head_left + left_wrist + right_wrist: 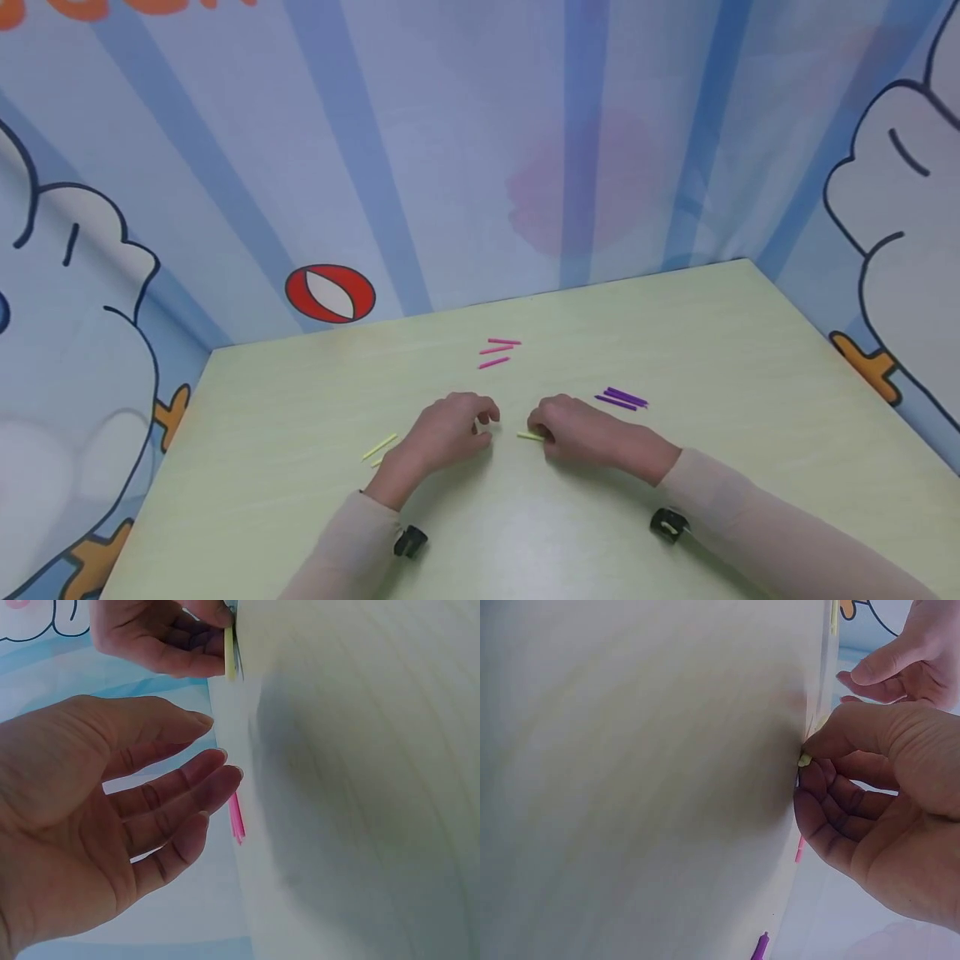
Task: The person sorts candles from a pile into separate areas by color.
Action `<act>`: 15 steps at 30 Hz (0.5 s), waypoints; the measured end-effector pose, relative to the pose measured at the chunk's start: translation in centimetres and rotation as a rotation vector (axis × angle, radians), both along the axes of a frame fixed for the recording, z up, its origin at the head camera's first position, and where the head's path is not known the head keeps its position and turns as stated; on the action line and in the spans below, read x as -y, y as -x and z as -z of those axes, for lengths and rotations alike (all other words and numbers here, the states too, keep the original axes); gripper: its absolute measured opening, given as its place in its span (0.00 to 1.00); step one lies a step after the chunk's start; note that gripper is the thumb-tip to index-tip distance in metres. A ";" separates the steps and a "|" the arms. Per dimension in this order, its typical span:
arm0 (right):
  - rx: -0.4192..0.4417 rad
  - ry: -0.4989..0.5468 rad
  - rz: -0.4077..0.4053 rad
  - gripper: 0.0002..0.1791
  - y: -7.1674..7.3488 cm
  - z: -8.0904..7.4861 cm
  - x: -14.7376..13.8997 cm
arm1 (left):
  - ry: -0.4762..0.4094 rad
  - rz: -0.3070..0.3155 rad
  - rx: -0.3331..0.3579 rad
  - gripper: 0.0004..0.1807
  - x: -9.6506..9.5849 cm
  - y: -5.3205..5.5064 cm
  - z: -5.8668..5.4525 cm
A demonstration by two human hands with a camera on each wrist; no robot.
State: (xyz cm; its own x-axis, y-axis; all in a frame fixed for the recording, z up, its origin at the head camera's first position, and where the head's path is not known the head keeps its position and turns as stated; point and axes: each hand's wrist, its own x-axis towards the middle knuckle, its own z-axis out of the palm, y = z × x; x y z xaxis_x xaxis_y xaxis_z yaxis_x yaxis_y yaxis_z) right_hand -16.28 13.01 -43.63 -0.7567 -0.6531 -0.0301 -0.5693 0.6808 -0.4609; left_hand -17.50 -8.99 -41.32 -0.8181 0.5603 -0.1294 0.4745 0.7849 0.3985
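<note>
Low over the middle of the table, my right hand (592, 433) pinches a thin yellow candle (528, 436) between thumb and fingers. Its end pokes out to the left; the rest is hidden by the fingers. In the right wrist view the pinched candle (805, 760) is down at the tabletop. My left hand (444, 435) hovers to the left, thumb apart from loosely bent fingers, holding nothing. Beside the left wrist lie two more yellow candles (379, 447), one partly hidden by the wrist.
Three pink candles (495, 351) lie loosely spread beyond the hands. A cluster of purple candles (621, 399) lies close behind the right hand. The pale table (247, 467) ends at a printed backdrop (465, 167) at the back and sides.
</note>
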 end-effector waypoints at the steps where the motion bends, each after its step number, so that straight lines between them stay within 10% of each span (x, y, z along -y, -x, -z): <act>1: 0.004 0.001 0.000 0.09 0.0 -0.1 0.0 | -0.001 0.001 0.004 0.11 -0.1 0.0 0.1; 15: 0.010 0.018 0.012 0.09 0.0 0.0 0.0 | -0.046 0.093 -0.036 0.12 -1.9 -0.4 0.9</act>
State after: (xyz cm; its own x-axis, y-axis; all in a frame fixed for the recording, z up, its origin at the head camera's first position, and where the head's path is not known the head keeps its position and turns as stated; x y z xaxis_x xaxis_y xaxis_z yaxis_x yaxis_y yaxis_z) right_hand -16.33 13.02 -43.65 -0.7642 -0.6444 -0.0263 -0.5564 0.6793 -0.4785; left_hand -17.07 -7.06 -42.23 -0.7658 0.6389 -0.0733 0.5592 0.7178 0.4148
